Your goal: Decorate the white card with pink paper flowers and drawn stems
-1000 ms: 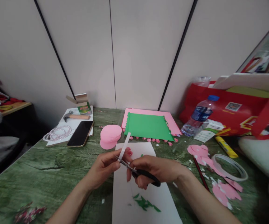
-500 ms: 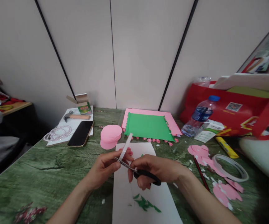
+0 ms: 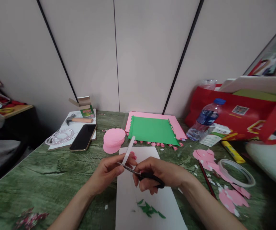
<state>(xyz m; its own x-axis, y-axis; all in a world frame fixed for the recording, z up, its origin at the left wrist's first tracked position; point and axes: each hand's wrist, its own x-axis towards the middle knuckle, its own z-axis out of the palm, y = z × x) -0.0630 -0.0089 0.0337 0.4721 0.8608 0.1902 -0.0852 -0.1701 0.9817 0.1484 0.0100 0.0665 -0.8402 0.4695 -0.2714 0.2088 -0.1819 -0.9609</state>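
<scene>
My left hand (image 3: 108, 172) pinches a narrow white paper strip (image 3: 129, 149) that stands up and leans to the right. My right hand (image 3: 160, 174) is closed on black-handled scissors (image 3: 142, 174), whose blades meet the strip at its lower end beside my left fingertips. Both hands hover over a white sheet (image 3: 149, 198) on the green table (image 3: 44, 179). Small green paper scraps (image 3: 149, 208) lie on the sheet just below my hands.
Behind the hands lie a stack of pink paper circles (image 3: 114, 140) and a green sheet (image 3: 152, 130) on pink paper. To the left are a phone (image 3: 83, 137), beads and a hammer. To the right are a water bottle (image 3: 205, 118), red bag, tape roll (image 3: 235, 171), pencil and pink cutouts.
The scissors' handles have closed a little in my right hand, and the hand has shifted slightly upward. The strip and my left hand stay almost in place.
</scene>
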